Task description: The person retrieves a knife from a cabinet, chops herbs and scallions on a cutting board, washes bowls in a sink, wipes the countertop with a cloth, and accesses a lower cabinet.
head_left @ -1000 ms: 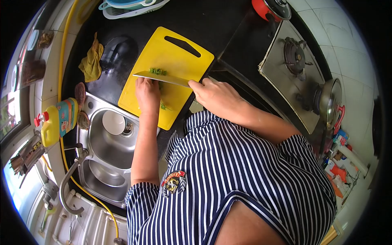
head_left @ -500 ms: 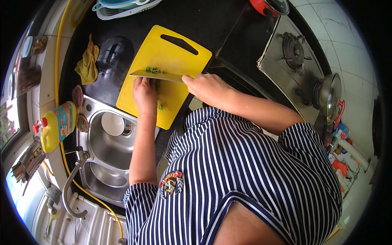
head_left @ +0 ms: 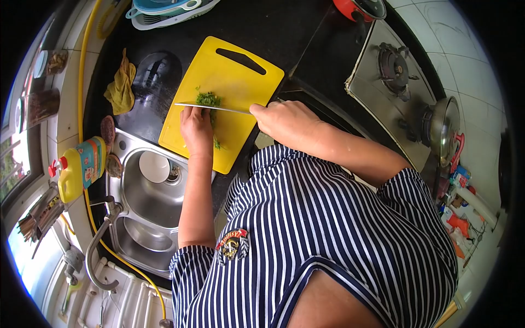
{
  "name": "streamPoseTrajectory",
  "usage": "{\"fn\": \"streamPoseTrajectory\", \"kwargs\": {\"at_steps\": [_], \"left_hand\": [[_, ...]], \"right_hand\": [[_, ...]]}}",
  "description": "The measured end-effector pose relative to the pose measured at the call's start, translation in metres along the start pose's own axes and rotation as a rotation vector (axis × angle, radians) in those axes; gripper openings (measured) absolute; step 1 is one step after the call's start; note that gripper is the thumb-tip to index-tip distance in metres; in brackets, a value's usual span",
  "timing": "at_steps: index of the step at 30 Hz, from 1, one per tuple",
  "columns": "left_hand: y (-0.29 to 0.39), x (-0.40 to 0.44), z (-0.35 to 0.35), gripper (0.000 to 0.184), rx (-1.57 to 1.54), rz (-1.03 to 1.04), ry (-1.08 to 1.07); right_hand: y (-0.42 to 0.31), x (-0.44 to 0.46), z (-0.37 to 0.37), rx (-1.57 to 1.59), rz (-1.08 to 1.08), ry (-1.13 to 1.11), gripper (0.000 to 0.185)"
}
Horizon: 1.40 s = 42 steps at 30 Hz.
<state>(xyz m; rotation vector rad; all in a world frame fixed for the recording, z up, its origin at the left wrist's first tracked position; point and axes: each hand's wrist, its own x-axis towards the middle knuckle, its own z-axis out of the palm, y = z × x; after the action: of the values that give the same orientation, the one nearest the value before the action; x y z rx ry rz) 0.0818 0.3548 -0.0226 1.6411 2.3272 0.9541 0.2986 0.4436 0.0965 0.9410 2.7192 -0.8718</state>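
On a yellow cutting board (head_left: 235,82) lies a small pile of chopped green herbs (head_left: 208,99). My right hand (head_left: 286,121) is closed round the handle of a knife (head_left: 221,109), whose blade reaches left across the board, seen nearly edge-on. Just below the blade, my left hand (head_left: 196,131) presses on the green herbs with its fingers bent together. More green stems show to the right of that hand, and its fingertips are partly hidden by the blade.
Left of the board are a yellow-brown cloth (head_left: 120,87) and a double sink (head_left: 153,197) with a white bowl (head_left: 155,167). A yellow bottle (head_left: 82,169) stands beside it. Blue and white baskets (head_left: 169,12) sit behind. At right are a gas stove (head_left: 377,98) and red pot (head_left: 358,10).
The knife blade has turned from showing its flat side to nearly edge-on. More chopped green now shows above the blade. Both hands stay in nearly the same place.
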Motion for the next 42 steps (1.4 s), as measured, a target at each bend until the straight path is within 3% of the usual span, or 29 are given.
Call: {"fn": "streamPoseTrajectory", "kwargs": {"at_steps": [11,13,15,20,30,36,39,42], "left_hand": [[0.001,-0.009,0.005,0.012,0.043,0.007,0.037],[-0.001,-0.01,0.005,0.011,0.024,0.007,0.066],[-0.003,-0.01,0.005,0.011,0.0,-0.029,0.062],[-0.01,-0.011,0.004,0.011,-0.027,-0.031,0.021],[-0.001,-0.014,-0.001,0.015,0.018,0.013,0.009],[0.01,-0.026,-0.008,0.022,0.083,0.043,-0.041],[0.002,-0.03,-0.004,0.024,0.077,0.042,-0.026],[-0.001,-0.031,-0.004,0.024,0.026,-0.011,-0.016]], "right_hand": [[0.017,0.021,0.051,0.073,0.131,-0.076,0.025],[0.022,0.02,0.053,0.213,0.131,0.079,0.028],[0.019,0.014,0.04,0.201,0.116,0.133,0.022],[0.005,-0.003,-0.001,0.062,0.092,-0.058,0.018],[-0.004,0.01,0.032,0.03,0.124,-0.135,0.018],[0.006,0.015,0.059,0.027,0.033,0.002,0.021],[0.016,0.018,0.056,0.2,0.083,0.047,0.017],[0.013,0.007,0.034,0.175,0.079,0.052,0.018]]}}
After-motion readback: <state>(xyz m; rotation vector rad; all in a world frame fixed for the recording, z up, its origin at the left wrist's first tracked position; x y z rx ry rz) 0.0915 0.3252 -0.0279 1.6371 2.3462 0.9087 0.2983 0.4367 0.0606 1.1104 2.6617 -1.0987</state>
